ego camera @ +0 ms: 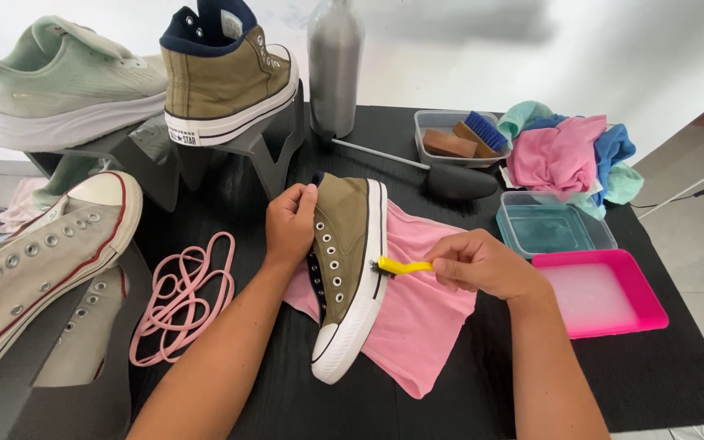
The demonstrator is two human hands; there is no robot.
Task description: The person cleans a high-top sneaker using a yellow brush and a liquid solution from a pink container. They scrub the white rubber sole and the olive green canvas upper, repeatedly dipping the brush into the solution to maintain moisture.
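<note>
**Olive canvas high-top, held on edge and brushed at the sole**

Left hand wrapped around the heel and collar of an olive canvas high-top, fingers closed on the fabric, thumb side up. Shoe tipped onto its side near the middle of the black wood-grain table, white rubber toe cap pointing toward the viewer, two rows of metal eyelets bare of laces. Under it, a soft pink cloth, rumpled and spread flat.

Right hand curled tight around the yellow plastic handle of a small brush; dark bristle head pressed against the white rubber sidewall of the sole. Bristle material hard to make out, possibly wire.

Left of the shoe, a loose tangle of flat pink laces. Further left, a beige low canvas sneaker with red-striped sole and silver eyelets, resting on a grey stand. Behind, on angular grey stands, the matching olive high-top with navy lining, and a mint knit trainer with thick white sole.

At the back, a brushed metal bottle, smooth and rounded. Beside it, a black shoe tree on a thin rod. Clear tub holding a wooden block brush with blue bristles. Heap of pink, blue and teal rags. Clear square container tinted teal, just beside a shallow glossy pink tray with cloudy liquid.
</note>
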